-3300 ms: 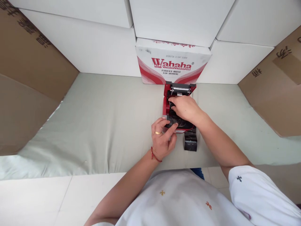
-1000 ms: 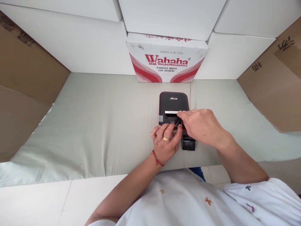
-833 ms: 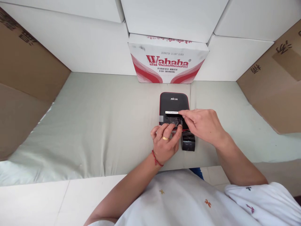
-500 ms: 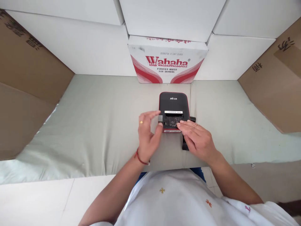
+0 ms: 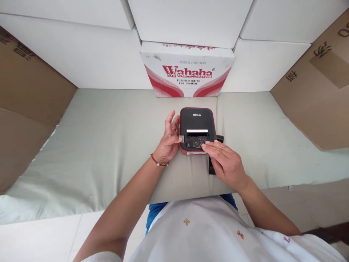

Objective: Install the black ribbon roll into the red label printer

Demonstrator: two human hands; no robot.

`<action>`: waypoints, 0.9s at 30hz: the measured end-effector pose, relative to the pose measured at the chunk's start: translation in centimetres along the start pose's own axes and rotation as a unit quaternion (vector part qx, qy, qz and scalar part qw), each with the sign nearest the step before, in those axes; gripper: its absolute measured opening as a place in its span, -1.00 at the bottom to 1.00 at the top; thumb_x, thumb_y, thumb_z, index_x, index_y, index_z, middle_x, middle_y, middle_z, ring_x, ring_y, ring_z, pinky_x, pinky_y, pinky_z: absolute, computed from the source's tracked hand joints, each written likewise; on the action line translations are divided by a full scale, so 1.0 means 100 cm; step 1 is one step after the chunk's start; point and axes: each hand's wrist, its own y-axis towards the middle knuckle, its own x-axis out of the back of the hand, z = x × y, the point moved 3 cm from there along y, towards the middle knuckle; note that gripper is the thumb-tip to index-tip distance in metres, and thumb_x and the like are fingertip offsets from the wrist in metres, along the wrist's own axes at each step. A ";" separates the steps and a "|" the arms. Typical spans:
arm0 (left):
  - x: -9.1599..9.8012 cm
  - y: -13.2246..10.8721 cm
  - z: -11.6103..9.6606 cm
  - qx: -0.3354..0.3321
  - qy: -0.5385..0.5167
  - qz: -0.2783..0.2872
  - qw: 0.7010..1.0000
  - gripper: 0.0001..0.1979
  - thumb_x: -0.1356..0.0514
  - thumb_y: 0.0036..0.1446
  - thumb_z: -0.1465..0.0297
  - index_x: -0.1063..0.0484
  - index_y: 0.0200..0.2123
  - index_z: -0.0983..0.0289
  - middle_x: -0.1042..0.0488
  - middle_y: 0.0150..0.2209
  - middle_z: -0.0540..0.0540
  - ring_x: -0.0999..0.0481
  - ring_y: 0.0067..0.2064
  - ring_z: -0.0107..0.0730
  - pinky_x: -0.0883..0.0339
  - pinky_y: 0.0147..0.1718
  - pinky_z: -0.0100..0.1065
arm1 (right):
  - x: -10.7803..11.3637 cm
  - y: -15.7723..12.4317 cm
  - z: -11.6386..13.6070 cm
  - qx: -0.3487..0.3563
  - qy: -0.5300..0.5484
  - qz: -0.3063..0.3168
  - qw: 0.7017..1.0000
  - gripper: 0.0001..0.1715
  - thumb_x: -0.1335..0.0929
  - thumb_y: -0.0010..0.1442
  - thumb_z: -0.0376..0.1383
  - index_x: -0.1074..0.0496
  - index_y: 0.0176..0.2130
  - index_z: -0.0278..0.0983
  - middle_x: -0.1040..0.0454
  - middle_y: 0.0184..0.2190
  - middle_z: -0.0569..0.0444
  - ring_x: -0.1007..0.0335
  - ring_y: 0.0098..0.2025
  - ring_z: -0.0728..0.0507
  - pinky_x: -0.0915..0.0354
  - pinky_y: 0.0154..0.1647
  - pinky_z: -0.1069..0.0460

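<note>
A small black printer with a red rim (image 5: 197, 120) sits with its lid down on the pale green cloth. My left hand (image 5: 169, 140) rests against the printer's left side, thumb on a small grey tab there and fingers spread. Fingers of my right hand (image 5: 225, 163) lie stretched flat at the printer's front right corner, fingertips on its front edge. That hand covers most of a black roll-like object (image 5: 209, 169) lying just in front of the printer; I cannot tell if it grips it.
A white and red Wahaha water carton (image 5: 187, 69) stands right behind the printer among stacked white boxes (image 5: 81, 58). Brown cardboard boxes (image 5: 313, 91) flank the right side and more brown cardboard (image 5: 24, 105) the left. The cloth-covered table edge (image 5: 81, 203) runs close to my body.
The printer's lid, open 3.3 s ago, is now down. My left hand moved from the front of the printer to its left side. My right hand drew back to the front right corner.
</note>
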 end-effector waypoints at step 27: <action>-0.002 0.005 0.015 -0.036 0.013 0.004 0.999 -0.14 -0.47 0.01 0.00 -0.29 0.35 -0.07 -0.25 0.54 0.08 -0.19 0.58 0.04 -0.14 0.52 0.07 | 0.025 0.118 -0.021 -0.200 -0.232 0.159 0.939 -0.64 -0.35 0.44 -0.19 -0.59 0.12 -0.23 -0.73 -0.01 -0.18 -0.67 -0.09 -0.39 -0.46 -0.15 -0.17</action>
